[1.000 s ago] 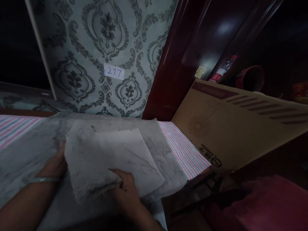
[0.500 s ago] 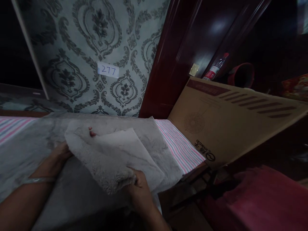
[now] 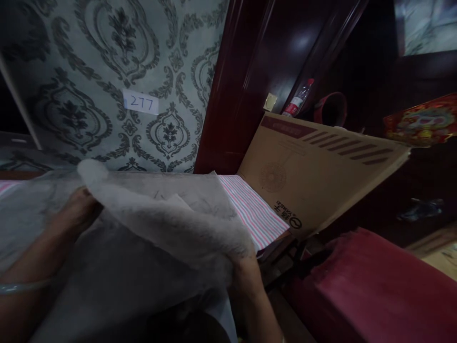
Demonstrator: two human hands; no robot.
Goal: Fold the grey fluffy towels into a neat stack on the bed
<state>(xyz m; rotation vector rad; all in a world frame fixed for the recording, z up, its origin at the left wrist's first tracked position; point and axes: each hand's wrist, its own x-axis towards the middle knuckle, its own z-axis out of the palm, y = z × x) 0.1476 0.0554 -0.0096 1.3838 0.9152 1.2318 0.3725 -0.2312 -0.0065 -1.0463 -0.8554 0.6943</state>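
Head view: fingers [image 3: 80,202] gripping fuzzy blanket [image 3: 167,224]

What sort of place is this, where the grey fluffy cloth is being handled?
Probably a room in a home, maybe a bedroom: damask wallpaper, a dark red wooden door frame, and both hands lifting a grey plush blanket over striped bedding.

Fluffy pale grey fabric sheet [image 3: 171,224], faint darker marbled streaks. Bed sheet [image 3: 250,212]: pink, blue, white stripes. Wallpaper [image 3: 107,71]: pale teal-grey, dark damask motifs. Brown cardboard box [image 3: 321,166], maroon band and slanted stripes. Glossy dark red wooden door frame [image 3: 232,85].
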